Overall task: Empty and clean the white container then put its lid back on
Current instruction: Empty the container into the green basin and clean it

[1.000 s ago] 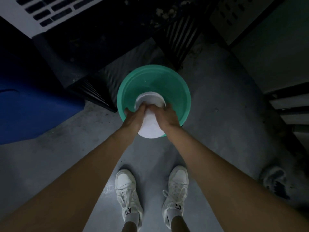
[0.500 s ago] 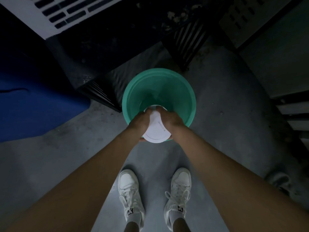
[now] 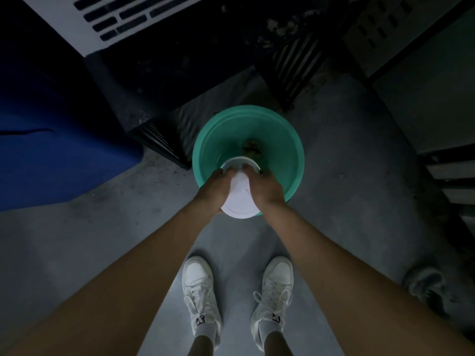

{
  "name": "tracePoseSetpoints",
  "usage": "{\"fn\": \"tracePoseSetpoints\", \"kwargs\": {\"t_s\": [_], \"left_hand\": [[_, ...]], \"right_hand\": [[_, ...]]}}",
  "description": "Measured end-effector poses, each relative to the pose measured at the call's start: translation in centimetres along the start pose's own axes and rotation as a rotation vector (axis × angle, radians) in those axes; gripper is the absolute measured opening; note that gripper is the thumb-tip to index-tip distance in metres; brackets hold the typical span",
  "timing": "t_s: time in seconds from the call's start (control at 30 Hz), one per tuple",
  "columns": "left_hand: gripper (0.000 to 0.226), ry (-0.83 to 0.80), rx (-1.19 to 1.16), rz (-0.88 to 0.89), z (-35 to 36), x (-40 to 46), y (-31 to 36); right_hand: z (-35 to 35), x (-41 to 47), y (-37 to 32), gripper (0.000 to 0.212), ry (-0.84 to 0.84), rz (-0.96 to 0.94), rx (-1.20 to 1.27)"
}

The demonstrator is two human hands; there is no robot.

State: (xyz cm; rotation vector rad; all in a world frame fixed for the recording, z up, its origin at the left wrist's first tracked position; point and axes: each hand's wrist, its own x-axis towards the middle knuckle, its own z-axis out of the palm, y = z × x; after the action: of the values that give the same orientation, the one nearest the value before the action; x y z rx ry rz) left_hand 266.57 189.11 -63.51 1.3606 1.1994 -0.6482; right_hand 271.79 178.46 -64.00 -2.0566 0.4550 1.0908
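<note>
The white container [image 3: 240, 199] is tipped forward over a green basin [image 3: 280, 150], its flat bottom facing me and its rim pointing down into the basin. My left hand [image 3: 214, 191] grips its left side and my right hand [image 3: 266, 187] grips its right side. A small brownish clump [image 3: 252, 148] lies on the basin's floor just beyond the container's mouth. No lid is visible.
The basin stands on a grey concrete floor. My white shoes [image 3: 201, 296] are below it. A blue bin [image 3: 46, 155] is at the left, dark slatted metal frames [image 3: 295, 65] behind, a white vented panel [image 3: 102, 19] at top left, a crumpled cloth [image 3: 426, 286] at lower right.
The container has tipped further into the basin and a brownish clump now lies on the basin floor. Both hands kept their grip on its sides.
</note>
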Motion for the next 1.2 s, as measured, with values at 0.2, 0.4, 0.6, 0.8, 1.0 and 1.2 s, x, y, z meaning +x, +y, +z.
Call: {"fn": "tracePoseSetpoints", "kwargs": {"t_s": [0.2, 0.4, 0.6, 0.8, 1.0, 1.2], "left_hand": [[0.053, -0.064, -0.048, -0.077, -1.1, -1.7, -0.1], [0.057, -0.043, -0.06, 0.012, -1.1, -1.8, -0.3], [0.088, 0.061, -0.073, 0.121, -0.2, -2.0, -1.1], [0.08, 0.053, -0.087, 0.099, 0.2, -1.8, -1.8], [0.056, 0.101, -0.003, 0.087, 0.0, -0.5, -2.4], [0.061, 0.083, 0.005, 0.039, -0.3, -0.7, -3.3]], "right_hand": [[-0.2, -0.6, 0.1, 0.069, -0.026, 0.012, -0.03], [-0.2, -1.7, 0.2, 0.066, 0.025, -0.052, 0.007], [0.3, -2.5, 0.1, 0.062, 0.069, -0.131, 0.005], [0.5, -2.2, 0.1, 0.062, 0.058, -0.128, -0.061], [0.8, -1.9, 0.4, 0.069, 0.024, -0.072, -0.065], [1.4, -2.2, 0.7, 0.068, 0.001, -0.052, -0.081]]}}
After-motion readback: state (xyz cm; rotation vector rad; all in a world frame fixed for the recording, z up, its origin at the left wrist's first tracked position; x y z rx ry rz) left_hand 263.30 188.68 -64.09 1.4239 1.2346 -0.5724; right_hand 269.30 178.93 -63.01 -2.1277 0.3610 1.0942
